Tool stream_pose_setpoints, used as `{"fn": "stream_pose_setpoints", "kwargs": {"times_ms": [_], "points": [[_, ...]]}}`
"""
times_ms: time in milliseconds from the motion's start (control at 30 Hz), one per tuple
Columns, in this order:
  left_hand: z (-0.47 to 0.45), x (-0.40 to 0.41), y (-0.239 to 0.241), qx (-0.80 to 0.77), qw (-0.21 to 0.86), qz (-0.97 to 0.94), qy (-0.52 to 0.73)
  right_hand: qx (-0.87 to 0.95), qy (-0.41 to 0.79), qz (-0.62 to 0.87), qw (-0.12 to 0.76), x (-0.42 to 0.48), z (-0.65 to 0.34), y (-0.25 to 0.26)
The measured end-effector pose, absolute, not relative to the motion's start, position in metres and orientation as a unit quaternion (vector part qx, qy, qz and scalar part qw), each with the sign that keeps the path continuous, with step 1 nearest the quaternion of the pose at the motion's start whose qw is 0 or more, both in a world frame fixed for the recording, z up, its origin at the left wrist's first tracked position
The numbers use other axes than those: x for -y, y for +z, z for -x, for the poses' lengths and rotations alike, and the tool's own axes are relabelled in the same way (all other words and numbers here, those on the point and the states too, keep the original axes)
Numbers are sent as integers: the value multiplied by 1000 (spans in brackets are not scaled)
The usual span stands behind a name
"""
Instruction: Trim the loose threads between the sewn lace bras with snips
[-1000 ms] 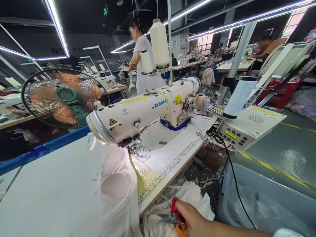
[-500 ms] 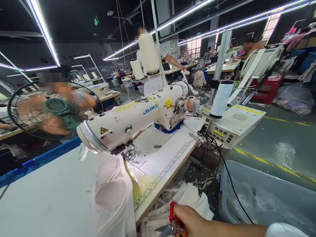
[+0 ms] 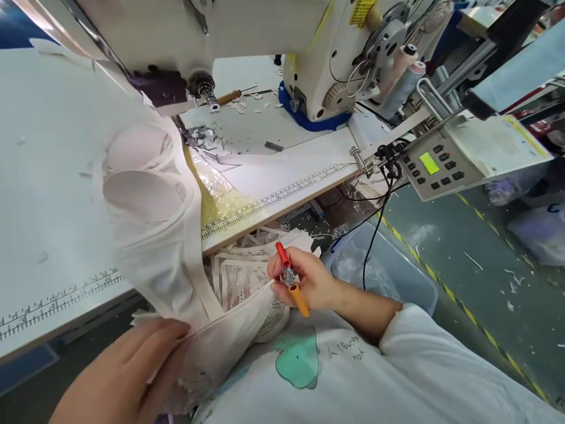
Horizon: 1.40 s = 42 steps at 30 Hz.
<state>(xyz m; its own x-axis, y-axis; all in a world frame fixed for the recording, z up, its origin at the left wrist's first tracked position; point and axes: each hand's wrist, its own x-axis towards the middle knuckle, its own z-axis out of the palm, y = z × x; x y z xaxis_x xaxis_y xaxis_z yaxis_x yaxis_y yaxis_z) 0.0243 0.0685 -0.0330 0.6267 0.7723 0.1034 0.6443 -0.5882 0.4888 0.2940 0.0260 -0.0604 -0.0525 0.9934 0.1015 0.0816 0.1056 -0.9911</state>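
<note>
A white bra (image 3: 145, 194) with moulded cups hangs from the table edge toward my lap. My left hand (image 3: 128, 365) is closed on its lower part at the bottom left. From there a white fabric edge (image 3: 233, 318) stretches across to my right hand (image 3: 311, 280). That hand is closed around small thread snips (image 3: 289, 275) with one red and one orange handle, while its thumb and finger pinch the fabric's end. Lace-trimmed pieces (image 3: 242, 277) lie below the table edge, between the hands. Whether the stretched edge belongs to the bra on the table I cannot tell.
A sewing machine (image 3: 265, 26) stands over the white table (image 3: 48, 194), which has a printed ruler along its front. Scraps and a wooden-handled tool (image 3: 229, 97) lie under its arm. At right are a control box (image 3: 441, 171), black cables (image 3: 375, 235) and a plastic bin (image 3: 424, 294).
The view has tipped down and come closer to the table. My left hand has appeared, holding fabric. My right hand, still with the snips, now also pinches the fabric edge.
</note>
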Motion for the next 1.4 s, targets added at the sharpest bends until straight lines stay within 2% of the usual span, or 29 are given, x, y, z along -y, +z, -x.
{"fn": "stream_pose_setpoints", "kwargs": {"times_ms": [200,433,600,700,767,867,967,1200,1400], "points": [[-100,-59,-14,-317,142,-919,185,564,444,488,496,-19,-290,-53],[-115,-59,-25,-337,329,-855,216,573,449,477,493,-18,-291,-50],[-118,-56,-24,-346,343,-844,225,574,458,467,493,-19,-292,-48],[-117,-50,-26,-352,352,-848,184,580,453,464,493,-13,-294,-48],[-109,-46,-29,-362,322,-865,133,577,435,475,502,-9,-299,-50],[-85,-40,-35,-382,199,-900,67,569,368,520,519,-9,-309,-56],[-58,-32,-40,-406,123,-902,76,564,318,552,526,-11,-317,-62],[-30,-26,-45,-464,268,-839,95,555,328,562,519,-12,-318,-68],[-31,-34,-38,-459,310,-826,104,559,319,570,511,-13,-315,-61]]}}
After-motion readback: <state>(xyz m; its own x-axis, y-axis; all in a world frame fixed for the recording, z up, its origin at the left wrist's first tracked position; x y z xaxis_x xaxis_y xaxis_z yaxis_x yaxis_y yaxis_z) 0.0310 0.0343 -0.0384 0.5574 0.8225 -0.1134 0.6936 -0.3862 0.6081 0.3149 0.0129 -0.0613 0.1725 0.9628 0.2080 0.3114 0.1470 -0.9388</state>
